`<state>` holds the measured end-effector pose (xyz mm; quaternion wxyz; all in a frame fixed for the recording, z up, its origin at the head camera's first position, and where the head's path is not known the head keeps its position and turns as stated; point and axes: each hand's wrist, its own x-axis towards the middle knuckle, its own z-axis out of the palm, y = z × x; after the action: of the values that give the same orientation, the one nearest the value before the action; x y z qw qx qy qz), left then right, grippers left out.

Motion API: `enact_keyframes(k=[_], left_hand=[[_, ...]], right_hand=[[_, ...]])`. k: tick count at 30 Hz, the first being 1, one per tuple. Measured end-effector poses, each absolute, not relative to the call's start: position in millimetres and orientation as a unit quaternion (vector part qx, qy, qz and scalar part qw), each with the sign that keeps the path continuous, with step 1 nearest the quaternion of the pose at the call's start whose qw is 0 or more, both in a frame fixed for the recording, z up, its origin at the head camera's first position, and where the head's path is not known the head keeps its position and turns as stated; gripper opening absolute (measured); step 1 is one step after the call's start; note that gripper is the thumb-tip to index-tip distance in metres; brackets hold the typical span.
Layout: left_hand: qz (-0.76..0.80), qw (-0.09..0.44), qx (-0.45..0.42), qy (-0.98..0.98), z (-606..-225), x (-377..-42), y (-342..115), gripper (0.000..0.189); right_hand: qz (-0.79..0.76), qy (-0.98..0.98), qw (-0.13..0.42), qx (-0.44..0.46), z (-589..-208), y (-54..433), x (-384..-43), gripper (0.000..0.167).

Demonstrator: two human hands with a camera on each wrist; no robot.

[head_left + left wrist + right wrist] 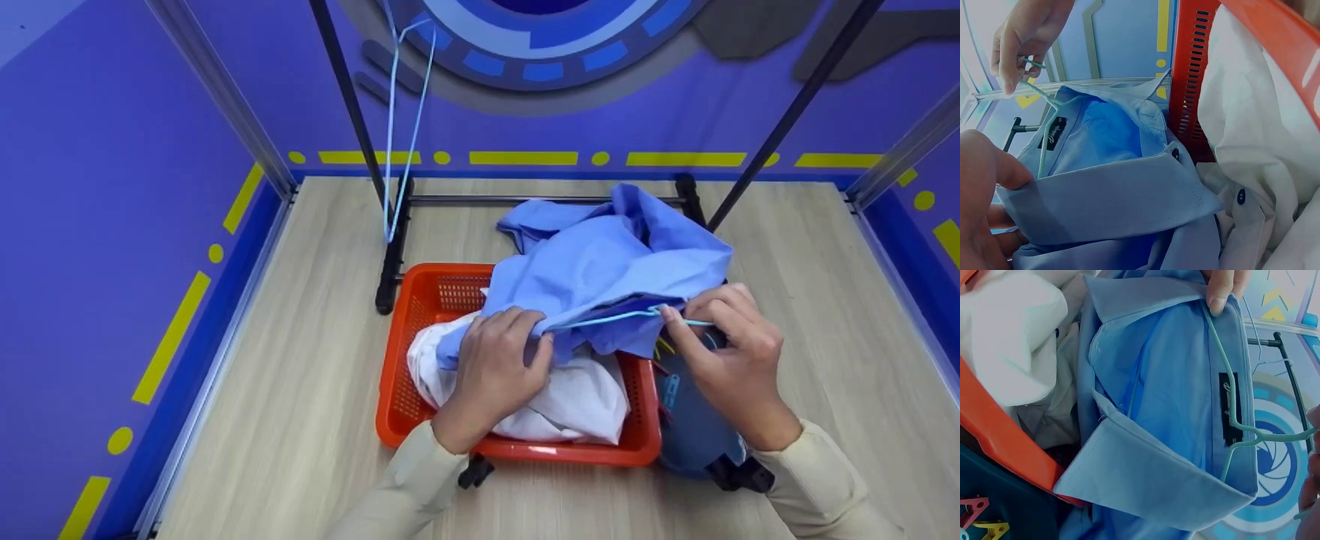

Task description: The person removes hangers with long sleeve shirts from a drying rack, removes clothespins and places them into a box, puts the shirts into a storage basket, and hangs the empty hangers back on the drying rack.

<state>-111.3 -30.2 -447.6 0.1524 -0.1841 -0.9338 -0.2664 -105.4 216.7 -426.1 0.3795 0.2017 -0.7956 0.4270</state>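
Note:
A blue collared shirt [600, 259] lies over the basket with its collar [1112, 199] toward me. Inside the collar sits a light green wire hanger [1233, 396], its neck sticking out past the dark label [1225, 419]. My left hand [499, 367] pinches one side of the collar, thumb at the hanger's shoulder. The hanger's hook is in my right hand [739, 352], gripped between thumb and fingers to the right of the collar. Under the shirt, white clothing [577, 401] with dark buttons fills part of the red basket [388, 390].
A second wire hanger [391, 112] hangs at the left of a black rack [394, 262] behind the basket. Right of the basket, below my right forearm, stands a dark blue container [686, 442] with coloured clothespins [991, 530]. Purple panels [112, 225] border the wooden surface.

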Motion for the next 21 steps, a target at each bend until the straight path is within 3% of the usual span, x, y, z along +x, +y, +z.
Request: enact_keyframes(k=[21], left_hand=[[-0.272, 0.176, -0.179, -0.929, -446, -114, -36, 0.019]], right_hand=[[0.51, -0.762, 0.364, 0.165, -411, 222, -104, 0.021]])
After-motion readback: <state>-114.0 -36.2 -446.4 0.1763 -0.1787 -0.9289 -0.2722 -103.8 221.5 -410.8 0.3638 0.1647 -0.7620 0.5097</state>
